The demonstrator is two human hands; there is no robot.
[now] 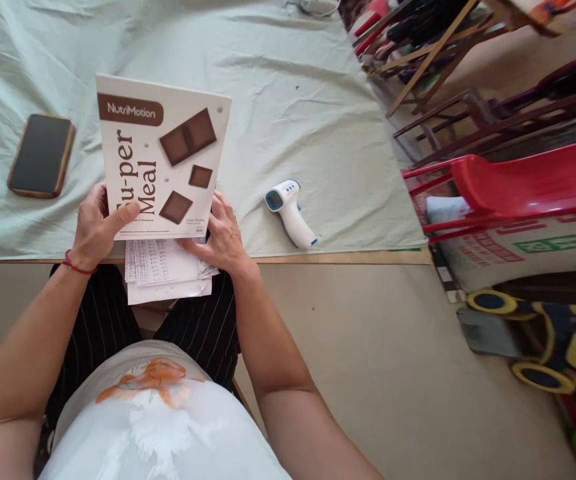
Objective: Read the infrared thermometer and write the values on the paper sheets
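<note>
Both my hands hold a white NutriMotion meal box [163, 157] with brown chocolate squares printed on its face. My left hand [99, 219] grips its lower left corner, thumb lying over the front. At the lower right corner, my right hand [222, 230] wraps the edge, with the thumb below the box. Sheets of paper with rows of writing [165, 263] stick out under the box, over the table's front edge. My right thumb is at their top, but I cannot tell if it presses on them. The fingers behind the box are hidden.
A phone in a brown case [41, 155] lies on the cloth-covered table [268, 87] at left. Right of the box lies a white and blue infrared thermometer [291, 212]. Beyond the table's right side stand a red plastic slide [533, 180], a printed sack [528, 247] and a wheeled toy [543, 333].
</note>
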